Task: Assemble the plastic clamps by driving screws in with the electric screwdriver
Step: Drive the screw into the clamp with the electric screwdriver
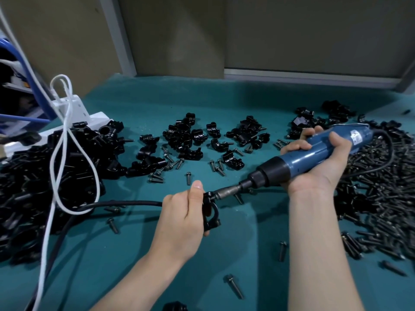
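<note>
Plastic clamps are all over my teal bench mat [247, 232]. The biggest clamp heap [45, 176] is piled at the far left, and smaller clusters of clamp halves [186, 135] are spread across the middle. Along the right edge there's a big screw pile [381, 194], all dark metal. A looped white cable [60, 153] hangs down over the left heap, and a black cord [125, 203] lies on the mat running up to my left hand [182, 216].

My right hand [314, 176] is wrapped all the way round the blue electric screwdriver [296, 161], fingers over the top and thumb on the near side. It's tilted with the nose pointing down and to the left.

My left hand grips the single clamp [211, 212] out in front of me, between the two heaps. My fingers are curled round it and my thumb sticks up along its top edge. The metal bit [226, 190] sits right against the top end of that clamp. I can't tell if there's a screw under the tip, it's too small and dark.

A few loose screws [233, 286] are scattered on the mat near my forearms.
</note>
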Available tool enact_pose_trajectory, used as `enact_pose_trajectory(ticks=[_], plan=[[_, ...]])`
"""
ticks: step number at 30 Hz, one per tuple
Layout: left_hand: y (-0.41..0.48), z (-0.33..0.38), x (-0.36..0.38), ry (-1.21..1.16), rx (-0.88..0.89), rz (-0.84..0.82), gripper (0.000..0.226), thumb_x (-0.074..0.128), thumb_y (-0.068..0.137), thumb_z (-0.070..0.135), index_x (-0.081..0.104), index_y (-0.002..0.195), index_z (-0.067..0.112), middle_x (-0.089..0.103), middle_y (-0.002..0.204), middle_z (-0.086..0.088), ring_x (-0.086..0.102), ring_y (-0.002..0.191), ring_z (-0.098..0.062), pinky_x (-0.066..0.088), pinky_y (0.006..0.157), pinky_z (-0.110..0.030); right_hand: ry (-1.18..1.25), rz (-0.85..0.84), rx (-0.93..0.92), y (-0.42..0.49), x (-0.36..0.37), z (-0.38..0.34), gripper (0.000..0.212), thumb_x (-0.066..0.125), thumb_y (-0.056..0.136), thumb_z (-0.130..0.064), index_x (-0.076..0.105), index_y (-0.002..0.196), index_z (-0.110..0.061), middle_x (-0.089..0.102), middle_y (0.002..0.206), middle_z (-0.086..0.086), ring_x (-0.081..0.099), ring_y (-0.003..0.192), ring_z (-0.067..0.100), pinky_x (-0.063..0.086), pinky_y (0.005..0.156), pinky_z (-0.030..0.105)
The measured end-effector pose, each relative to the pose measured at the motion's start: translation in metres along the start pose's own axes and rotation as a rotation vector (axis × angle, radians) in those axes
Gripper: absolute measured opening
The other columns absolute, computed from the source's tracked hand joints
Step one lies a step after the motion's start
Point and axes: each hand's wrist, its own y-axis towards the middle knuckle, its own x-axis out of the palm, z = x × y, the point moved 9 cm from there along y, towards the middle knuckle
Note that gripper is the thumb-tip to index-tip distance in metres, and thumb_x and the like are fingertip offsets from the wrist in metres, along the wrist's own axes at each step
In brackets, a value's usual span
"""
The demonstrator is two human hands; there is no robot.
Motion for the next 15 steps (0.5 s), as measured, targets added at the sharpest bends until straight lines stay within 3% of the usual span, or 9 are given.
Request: enact_pose_trajectory(ticks=[6,10,15], plan=[[0.002,-0.017,-0.004,-0.091,-0.201,0.061,0.054,0.031,0.102,0.039,0.039,0.056,0.011,0.038,0.039,0.002,0.037,0.031,-0.009,0.03,0.036,-0.017,0.052,-0.122,-0.057,-0.002,0.012,-0.001,0.013,0.056,0.077,-0.029,0.055,0.082,-0.018,0.059,0.071,-0.007,0.045,0.043,0.007,0.041,0.044,0.019],[0.003,-0.017,-0.005,-0.093,-0.229,0.058,0.047,0.036,0.101,0.033,0.036,0.06,0.01,0.036,0.045,0.002,0.034,0.031,-0.005,0.029,0.035,-0.016,0.03,-0.182,-0.076,-0.002,0.021,-0.003,0.015,0.055,0.075,-0.03,0.054,0.083,-0.018,0.057,0.071,-0.008,0.044,0.042,0.006,0.041,0.045,0.019],[0.0,-0.013,-0.007,-0.098,-0.223,0.075,0.04,0.035,0.101,0.028,0.042,0.067,0.008,0.039,0.044,0.006,0.035,0.037,-0.007,0.03,0.036,-0.018,0.02,-0.135,-0.074,-0.002,0.017,-0.002,0.012,0.053,0.081,-0.029,0.055,0.08,-0.017,0.057,0.069,-0.007,0.044,0.042,0.007,0.04,0.043,0.02]])
